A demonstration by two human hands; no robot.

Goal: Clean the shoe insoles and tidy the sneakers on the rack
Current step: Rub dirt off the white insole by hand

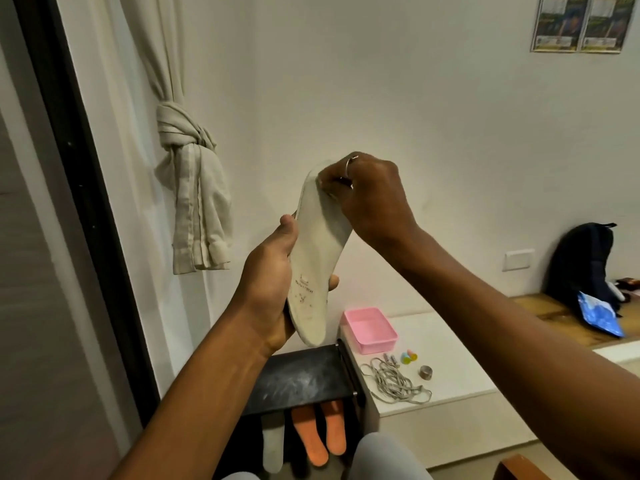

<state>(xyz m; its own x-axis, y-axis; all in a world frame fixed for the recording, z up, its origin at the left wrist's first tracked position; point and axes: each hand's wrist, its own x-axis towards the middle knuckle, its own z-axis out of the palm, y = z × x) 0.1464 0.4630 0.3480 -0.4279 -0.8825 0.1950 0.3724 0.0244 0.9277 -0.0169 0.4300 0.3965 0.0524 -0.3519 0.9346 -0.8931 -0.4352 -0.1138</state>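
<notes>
I hold a white, speckled insole (317, 258) upright in front of the wall. My left hand (268, 289) grips its heel end, thumb along one edge and fingers wrapped behind. My right hand (367, 199), wearing a ring, has its fingers curled against the toe end; whether it holds a cloth there is hidden. Below, the black shoe rack (298, 379) has a dusty top shelf. On a lower level lie two orange insoles (320, 434) and one white insole (273, 448).
A white low cabinet (446, 348) to the right of the rack carries a pink tray (370, 329), grey laces (394, 382), small coloured pieces and a metal ring. A tied curtain (194, 202) hangs at left. A dark backpack (581, 265) stands at far right.
</notes>
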